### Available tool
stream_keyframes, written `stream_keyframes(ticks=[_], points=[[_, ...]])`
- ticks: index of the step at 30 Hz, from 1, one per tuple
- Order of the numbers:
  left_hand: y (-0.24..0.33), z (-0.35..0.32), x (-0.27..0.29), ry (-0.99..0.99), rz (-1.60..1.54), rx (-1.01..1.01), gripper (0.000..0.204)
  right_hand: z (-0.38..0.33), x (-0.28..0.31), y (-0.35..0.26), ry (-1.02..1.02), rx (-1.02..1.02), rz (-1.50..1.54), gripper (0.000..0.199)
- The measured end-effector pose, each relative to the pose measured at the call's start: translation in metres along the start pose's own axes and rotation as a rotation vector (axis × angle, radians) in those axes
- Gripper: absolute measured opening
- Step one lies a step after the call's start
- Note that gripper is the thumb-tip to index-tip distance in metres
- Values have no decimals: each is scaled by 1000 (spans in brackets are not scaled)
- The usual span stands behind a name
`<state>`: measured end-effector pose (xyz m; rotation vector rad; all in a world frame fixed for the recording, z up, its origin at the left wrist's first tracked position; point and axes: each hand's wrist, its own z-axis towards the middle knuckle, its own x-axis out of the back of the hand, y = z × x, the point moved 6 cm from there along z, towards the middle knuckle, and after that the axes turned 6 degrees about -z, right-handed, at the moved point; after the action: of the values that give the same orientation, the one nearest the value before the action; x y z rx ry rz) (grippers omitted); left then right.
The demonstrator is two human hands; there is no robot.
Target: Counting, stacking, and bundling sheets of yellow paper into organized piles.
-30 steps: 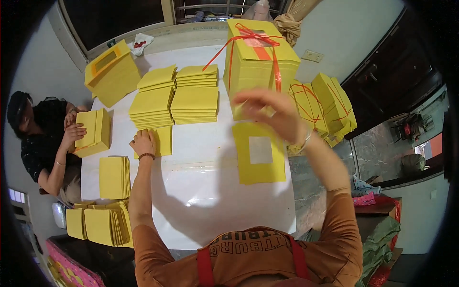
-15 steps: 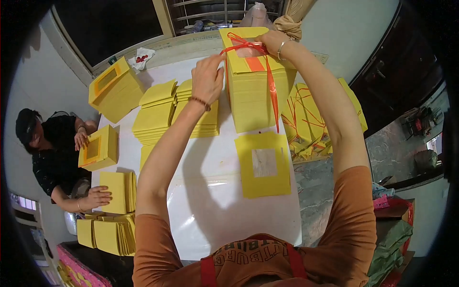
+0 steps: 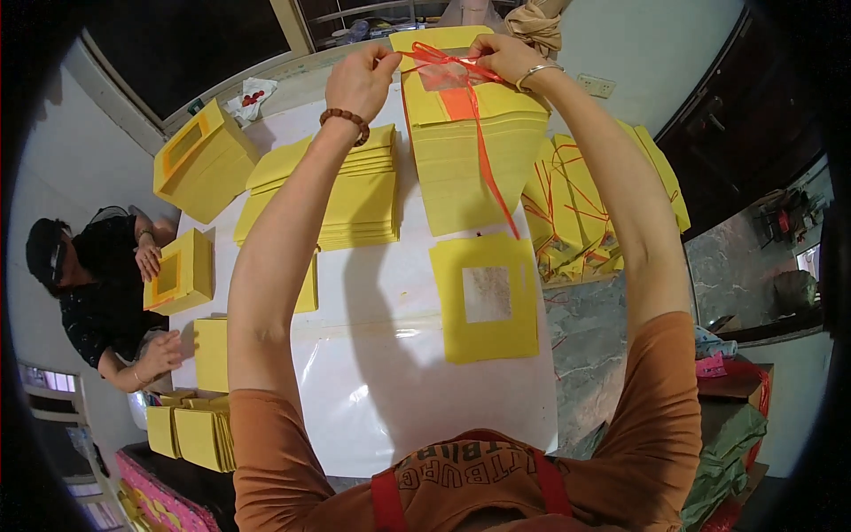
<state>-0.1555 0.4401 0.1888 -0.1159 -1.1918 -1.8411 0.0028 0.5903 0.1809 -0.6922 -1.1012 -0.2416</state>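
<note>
A tall stack of yellow paper (image 3: 470,168) stands at the far side of the table, bound with red plastic ribbon (image 3: 487,160) that crosses in a loose bow on top. My left hand (image 3: 362,87), just left of the stack, pinches one part of the ribbon and stretches it sideways. With closed fingers my right hand (image 3: 512,60) grips the ribbon by the knot, at the stack's top right. One long ribbon tail hangs down the near face. Nearer to me lies a flat yellow sheet (image 3: 452,328) with a pale square in its middle.
Yellow piles (image 3: 359,208) lie left of the stack. Tied yellow bundles (image 3: 567,199) sit beyond the table's right edge. At the left, a co-worker's hand (image 3: 160,355) is near yellow packets (image 3: 211,355); another yellow block (image 3: 199,262) stands close by. The white tabletop (image 3: 390,417) extends toward me.
My left hand has moved left and up, drawing the ribbon outward at the bow. My right hand stays by the knot. The co-worker's lower hand has come off the yellow packet.
</note>
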Motion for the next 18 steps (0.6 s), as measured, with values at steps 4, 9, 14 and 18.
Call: stream_keyframes(ticks=[4, 9, 14, 18], points=[[25, 1, -9, -211, -425, 108, 21, -1, -15, 3, -321, -119, 543, 9], [56, -13, -28, -512, -503, -48, 15, -10, -19, -15, -214, -155, 626, 17], [59, 13, -3, -352, -655, -121, 21, -10, -20, -1, -62, -166, 703, 27], [103, 32, 39, -526, -1569, -308, 14, -8, -24, 3, -124, -91, 859, 26]])
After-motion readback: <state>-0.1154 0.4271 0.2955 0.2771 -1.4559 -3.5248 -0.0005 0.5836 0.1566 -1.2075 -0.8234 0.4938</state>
